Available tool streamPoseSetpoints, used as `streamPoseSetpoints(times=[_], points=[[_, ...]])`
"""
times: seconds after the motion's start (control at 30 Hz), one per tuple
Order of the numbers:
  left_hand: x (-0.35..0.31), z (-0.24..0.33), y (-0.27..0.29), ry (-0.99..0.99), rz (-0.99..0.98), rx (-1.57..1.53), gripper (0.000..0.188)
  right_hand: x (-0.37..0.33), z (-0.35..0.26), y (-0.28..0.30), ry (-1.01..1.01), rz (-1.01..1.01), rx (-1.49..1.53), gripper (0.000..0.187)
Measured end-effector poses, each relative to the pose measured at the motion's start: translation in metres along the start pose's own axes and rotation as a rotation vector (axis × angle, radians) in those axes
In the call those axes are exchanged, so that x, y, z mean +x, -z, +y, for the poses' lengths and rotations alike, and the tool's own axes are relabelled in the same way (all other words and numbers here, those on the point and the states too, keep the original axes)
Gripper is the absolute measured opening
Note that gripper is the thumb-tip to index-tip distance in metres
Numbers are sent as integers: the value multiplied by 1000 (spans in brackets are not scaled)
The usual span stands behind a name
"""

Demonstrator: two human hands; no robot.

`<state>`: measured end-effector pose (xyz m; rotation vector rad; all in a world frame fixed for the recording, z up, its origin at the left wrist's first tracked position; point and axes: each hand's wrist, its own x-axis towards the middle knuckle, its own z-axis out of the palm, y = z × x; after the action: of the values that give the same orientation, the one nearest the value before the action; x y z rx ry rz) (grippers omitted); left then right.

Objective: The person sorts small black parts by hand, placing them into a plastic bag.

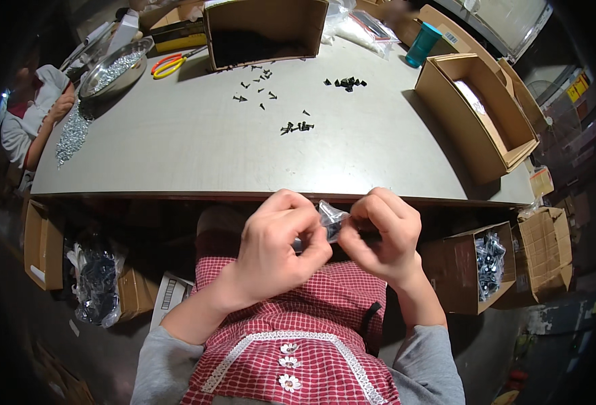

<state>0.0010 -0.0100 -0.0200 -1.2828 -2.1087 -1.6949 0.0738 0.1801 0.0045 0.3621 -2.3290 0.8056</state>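
Observation:
Over my lap, just off the table's near edge, a small clear plastic bag (pixel 332 217) is pinched between both hands. My left hand (pixel 277 244) grips its left side with thumb and fingers curled together. The right side is held by my right hand (pixel 384 236), its fingers also closed. Something dark shows inside the bag, but I cannot make out what it is. On the table ahead lies a small pile of black screws (pixel 298 127). More black screws (pixel 262 90) are scattered farther back. Small black plastic pieces (pixel 346 84) form a group to their right.
An open cardboard box (pixel 316 30) of black parts stands at the back. Pliers (pixel 169 66) and a metal bowl (pixel 113 75) with spilled silver screws (pixel 73 135) are left, near a person (pixel 44 111). Right are a teal cup (pixel 424 46) and a cardboard box (pixel 456 115). Boxes flank my legs.

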Motion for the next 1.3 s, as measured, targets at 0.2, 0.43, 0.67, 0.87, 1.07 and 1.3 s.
streamPoseSetpoints(times=[0.2,0.43,0.67,0.87,1.07,1.3], points=[[-5,-7,14,357,-50,-256,10,13,-13,8,254,-258,-33,27],[-2,-14,31,490,-100,-741,15,3,-16,2,323,1,-152,22],[4,-4,27,668,-100,-928,37,11,-29,3,234,-38,-185,15],[-3,-20,51,570,238,-731,29,8,-14,-4,51,-419,19,49],[-15,-43,61,386,344,-183,40,9,-7,-4,43,-370,-87,55],[-17,-26,43,-149,-25,561,40,13,-26,-45,278,-468,-33,41]])
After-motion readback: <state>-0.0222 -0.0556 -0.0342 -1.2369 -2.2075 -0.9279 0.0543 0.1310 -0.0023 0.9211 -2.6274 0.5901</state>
